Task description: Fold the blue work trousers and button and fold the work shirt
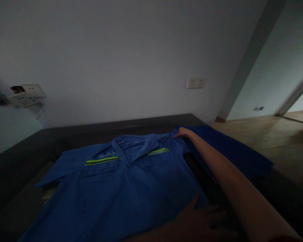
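Shirt point(121, 181) shoulder gripped by outstretched right hand point(183, 133).

shirt point(121, 181): blue, neon-yellow chest stripes | table point(15, 168): black | wall point(116, 50): white | floor point(267, 134): tan wood

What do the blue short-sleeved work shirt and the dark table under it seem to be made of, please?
The blue work shirt looks like thin matte woven cloth: it creases softly. Its yellow-green stripes seem reflective tape. The dark table looks hard, faintly glossy, perhaps laminate.
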Motion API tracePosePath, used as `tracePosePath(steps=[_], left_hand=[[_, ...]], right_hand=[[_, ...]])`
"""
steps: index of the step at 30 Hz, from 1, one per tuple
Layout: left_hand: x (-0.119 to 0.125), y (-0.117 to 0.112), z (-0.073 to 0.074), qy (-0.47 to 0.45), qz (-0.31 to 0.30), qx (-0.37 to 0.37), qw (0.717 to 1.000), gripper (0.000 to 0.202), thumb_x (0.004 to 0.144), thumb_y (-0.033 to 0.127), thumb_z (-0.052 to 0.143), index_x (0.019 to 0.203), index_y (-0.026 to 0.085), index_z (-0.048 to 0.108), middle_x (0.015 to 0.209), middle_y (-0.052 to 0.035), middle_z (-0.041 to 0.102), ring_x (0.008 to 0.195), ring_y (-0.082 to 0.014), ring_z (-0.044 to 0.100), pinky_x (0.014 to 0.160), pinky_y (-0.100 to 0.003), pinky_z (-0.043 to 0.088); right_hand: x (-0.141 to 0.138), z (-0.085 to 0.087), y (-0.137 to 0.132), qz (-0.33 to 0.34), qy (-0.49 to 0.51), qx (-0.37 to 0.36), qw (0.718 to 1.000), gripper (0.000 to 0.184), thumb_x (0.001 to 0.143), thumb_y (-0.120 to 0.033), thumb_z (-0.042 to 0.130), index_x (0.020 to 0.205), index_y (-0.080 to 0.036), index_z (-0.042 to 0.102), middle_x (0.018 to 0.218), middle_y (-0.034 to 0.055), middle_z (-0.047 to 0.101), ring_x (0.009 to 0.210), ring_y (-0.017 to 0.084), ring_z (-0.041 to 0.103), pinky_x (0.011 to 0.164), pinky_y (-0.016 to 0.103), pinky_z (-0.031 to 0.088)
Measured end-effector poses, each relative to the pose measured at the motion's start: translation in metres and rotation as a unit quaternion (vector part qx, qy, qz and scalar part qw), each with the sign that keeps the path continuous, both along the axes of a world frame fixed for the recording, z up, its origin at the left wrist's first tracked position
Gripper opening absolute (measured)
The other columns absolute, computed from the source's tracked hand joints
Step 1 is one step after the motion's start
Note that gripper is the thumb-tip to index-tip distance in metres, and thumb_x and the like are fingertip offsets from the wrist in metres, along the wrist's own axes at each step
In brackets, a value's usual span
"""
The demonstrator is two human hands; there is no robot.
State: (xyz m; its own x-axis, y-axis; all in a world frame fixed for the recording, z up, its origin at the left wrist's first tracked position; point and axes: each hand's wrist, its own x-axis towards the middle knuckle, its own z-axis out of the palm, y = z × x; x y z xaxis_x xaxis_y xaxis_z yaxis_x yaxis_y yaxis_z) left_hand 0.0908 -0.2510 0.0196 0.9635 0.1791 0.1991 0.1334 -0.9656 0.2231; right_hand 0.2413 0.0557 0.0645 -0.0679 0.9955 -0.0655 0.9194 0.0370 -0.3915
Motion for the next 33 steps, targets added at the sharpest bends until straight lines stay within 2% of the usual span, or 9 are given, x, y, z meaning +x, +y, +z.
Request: tracePosePath(steps=[6,10,15,17,21,25,29,31,33], left_hand=[[-0.003,-0.005,0.010,-0.001,0.011,-0.082,0.997,0.049,0.098,0.042,0.034,0.144,0.025,0.031,0.154,-0.0087,0.025,0.143,-0.0236,0.018,0.112,-0.061,0.013],[-0.003,-0.007,0.015,0.003,0.015,-0.105,0.994,0.049,0.097,0.043,0.034,0.143,0.025,0.033,0.154,-0.0099,0.026,0.143,-0.0238,0.019,0.112,-0.062,0.011],[-0.003,-0.008,0.017,0.004,0.012,-0.089,0.996,0.049,0.097,0.041,0.035,0.144,0.025,0.031,0.154,-0.0102,0.024,0.143,-0.0244,0.018,0.111,-0.061,0.014],[-0.003,-0.007,0.015,-0.003,0.006,-0.075,0.997,0.049,0.097,0.040,0.036,0.143,0.025,0.031,0.154,-0.0100,0.026,0.143,-0.0235,0.018,0.111,-0.060,0.016],[0.001,-0.005,0.013,-0.014,-0.002,-0.039,0.999,0.044,0.098,0.036,0.035,0.139,0.021,0.038,0.151,-0.0092,0.033,0.141,-0.0215,0.024,0.112,-0.055,0.021],[-0.003,-0.006,0.028,-0.038,0.006,-0.009,0.999,0.036,0.096,0.026,0.038,0.129,0.017,0.049,0.140,-0.0064,0.048,0.132,-0.0190,0.039,0.114,-0.042,0.025],[-0.036,-0.006,0.059,-0.085,0.050,-0.004,0.995,0.033,0.093,0.019,0.041,0.125,0.018,0.052,0.129,-0.0052,0.057,0.120,-0.0168,0.051,0.113,-0.037,0.026],[-0.069,0.000,0.068,-0.114,0.121,-0.016,0.986,0.031,0.093,0.018,0.039,0.120,0.019,0.055,0.120,-0.0048,0.063,0.111,-0.0151,0.056,0.109,-0.035,0.031],[-0.113,0.013,0.068,-0.129,0.221,-0.020,0.966,0.031,0.091,0.015,0.041,0.117,0.020,0.057,0.115,-0.0046,0.064,0.107,-0.0156,0.058,0.105,-0.035,0.037]], right_hand=[[0.006,0.005,-0.031,0.025,-0.032,-0.054,0.998,0.025,0.092,-0.033,0.059,0.108,-0.014,0.060,0.104,0.0051,0.063,0.086,0.019,0.063,0.074,0.036,0.055],[0.000,0.004,-0.048,0.026,-0.048,-0.005,0.998,0.022,0.094,-0.031,0.057,0.106,-0.013,0.061,0.108,0.0059,0.064,0.092,0.021,0.063,0.080,0.034,0.052],[0.008,0.014,-0.063,-0.032,-0.083,0.104,0.991,0.030,0.100,-0.028,0.040,0.125,-0.014,0.049,0.124,0.0152,0.059,0.112,0.027,0.056,0.088,0.033,0.044],[0.016,0.019,-0.067,-0.047,-0.102,0.122,0.986,0.031,0.099,-0.030,0.043,0.127,-0.017,0.048,0.123,0.0144,0.059,0.112,0.027,0.056,0.088,0.034,0.044],[0.026,0.021,-0.076,-0.053,-0.140,0.128,0.980,0.028,0.093,-0.030,0.055,0.121,-0.023,0.054,0.119,0.0112,0.063,0.108,0.028,0.059,0.085,0.034,0.045],[0.025,0.018,-0.089,-0.050,-0.169,0.126,0.976,0.032,0.089,-0.025,0.060,0.121,-0.021,0.056,0.112,0.0130,0.065,0.102,0.030,0.062,0.082,0.038,0.046],[0.014,0.018,-0.119,-0.036,-0.180,0.172,0.968,0.045,0.092,-0.024,0.054,0.135,-0.016,0.044,0.127,0.0181,0.055,0.115,0.032,0.051,0.090,0.040,0.043],[0.004,0.014,-0.147,0.004,-0.181,0.199,0.963,0.044,0.093,-0.024,0.050,0.136,-0.015,0.045,0.129,0.0170,0.052,0.118,0.031,0.047,0.094,0.040,0.040],[-0.007,0.003,-0.180,0.108,-0.177,0.218,0.954,0.033,0.093,-0.022,0.049,0.125,-0.017,0.057,0.125,0.0137,0.056,0.113,0.029,0.051,0.095,0.040,0.040]])
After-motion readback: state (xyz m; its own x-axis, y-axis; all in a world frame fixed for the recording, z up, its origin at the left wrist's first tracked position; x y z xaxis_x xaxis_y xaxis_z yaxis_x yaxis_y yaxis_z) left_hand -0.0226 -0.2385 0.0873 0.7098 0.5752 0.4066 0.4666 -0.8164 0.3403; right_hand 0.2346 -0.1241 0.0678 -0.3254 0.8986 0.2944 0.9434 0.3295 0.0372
